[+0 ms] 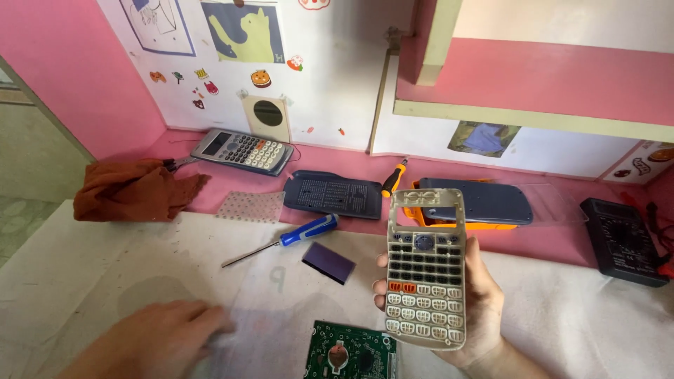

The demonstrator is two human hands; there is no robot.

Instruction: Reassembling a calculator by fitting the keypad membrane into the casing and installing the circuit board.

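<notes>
My right hand point(477, 309) holds a pale grey calculator front shell point(426, 267) upright, its inner side toward me, with rows of dark, orange and white key backs showing. My left hand point(158, 337) is blurred low at the left, palm down just above the white sheet point(105, 253), holding nothing that I can see. A green circuit board point(349, 352) lies at the bottom edge between the two hands. A small dark purple display panel point(328, 262) and a blue-handled screwdriver point(295, 237) lie on the sheet beyond the board.
Along the pink desk at the back lie a whole grey calculator point(242, 150), a dark calculator back cover point(333, 194), a dotted rubber key mat point(250, 206), a rust-coloured cloth point(133, 189), an orange-handled screwdriver point(393, 177), an orange tray with a dark cover point(477, 203) and a black multimeter point(623, 241).
</notes>
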